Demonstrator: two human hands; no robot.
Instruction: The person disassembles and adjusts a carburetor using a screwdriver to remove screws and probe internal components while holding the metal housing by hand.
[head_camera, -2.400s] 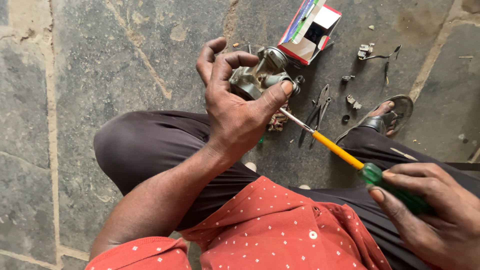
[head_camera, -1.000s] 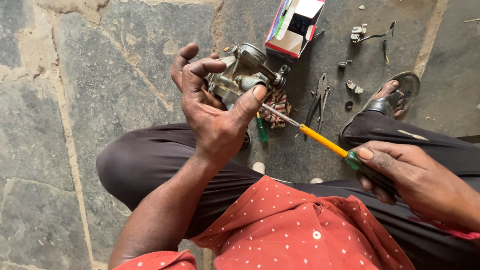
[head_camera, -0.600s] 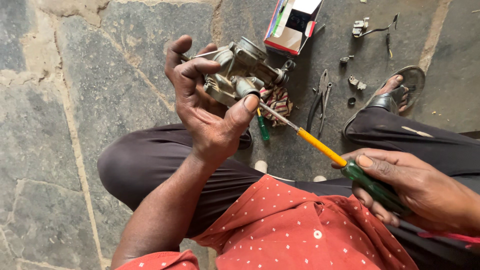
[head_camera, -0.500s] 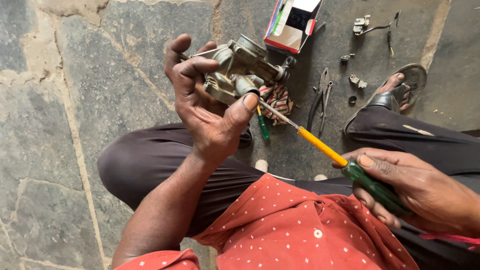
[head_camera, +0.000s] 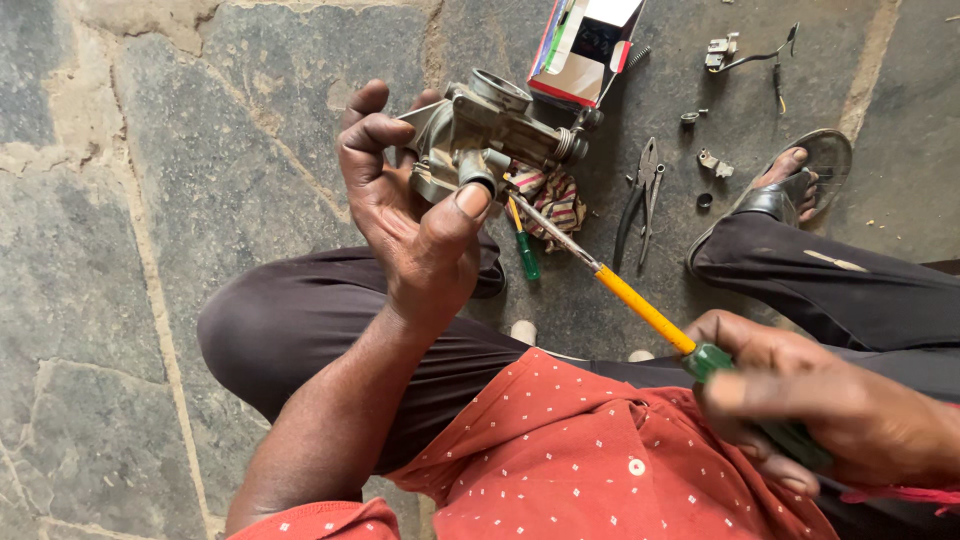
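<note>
Carburetor body (head_camera: 490, 135), grey metal, is held up over the stone floor (head_camera: 150, 250) by the left hand (head_camera: 415, 215), fingers curled behind it and thumb pressed on its front. Against its lower side the tip of a yellow-shafted screwdriver (head_camera: 640, 305) is set. The green handle is enclosed by the right hand (head_camera: 830, 410), fingers wrapped tight, above the knee.

Dull grey-silver metal w/ dark grime on carburettor (head_camera: 490, 135); screwdriver (head_camera: 660, 320) w/ bare steel tip, yellow-orange shaft sleeve, green handle. Red-orange shirt (head_camera: 600, 460) w/ small white dots, dark brownish-black trousers (head_camera: 330, 340), dark sandal (head_camera: 790, 190); grey-blue stone floor (head_camera: 150, 200) w/ pale tan joints & patches. Red, white & green-striped box (head_camera: 585, 45) w/ dark inside, striped rag (head_camera: 550, 195) in red, yellow & white, 2nd small screwdriver (head_camera: 522, 245) w/ yellow shaft & green handle, dark grey pliers (head_camera: 640, 195), grey small metal bits (head_camera: 715, 160).
</note>
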